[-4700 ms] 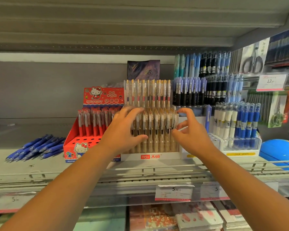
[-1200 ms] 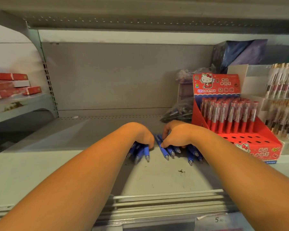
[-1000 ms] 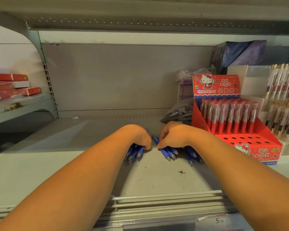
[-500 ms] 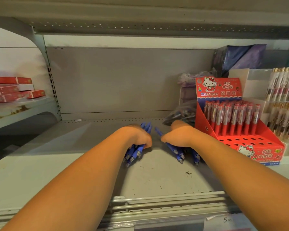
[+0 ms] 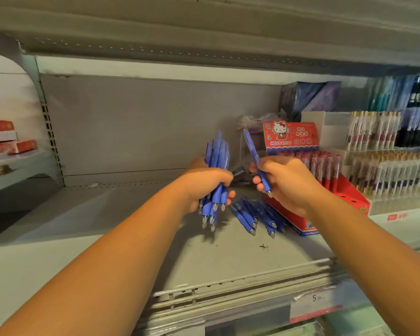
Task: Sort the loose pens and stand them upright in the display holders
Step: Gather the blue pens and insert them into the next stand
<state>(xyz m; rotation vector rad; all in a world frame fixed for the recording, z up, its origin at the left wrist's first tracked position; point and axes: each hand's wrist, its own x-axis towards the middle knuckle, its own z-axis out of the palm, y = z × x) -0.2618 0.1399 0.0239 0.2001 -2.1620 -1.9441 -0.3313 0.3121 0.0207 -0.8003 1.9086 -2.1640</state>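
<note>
Blue pens (image 5: 252, 215) lie loose on a grey metal shelf (image 5: 107, 226) as a person gathers stock by hand.
Half a second earlier both hands lay on the pens on the shelf. Now the raised left hand (image 5: 204, 184) is curled round a bundle (image 5: 217, 154) of them, tips down. The right hand (image 5: 287, 184) pinches a single pen (image 5: 251, 149) beside it. The loose ones lie mid-shelf, just beside a red display box (image 5: 291, 138) marked "HELLO KITTY", which holds upright red pens (image 5: 325, 166). A price tag (image 5: 315, 300) on the shelf's front edge reads "5".
</note>
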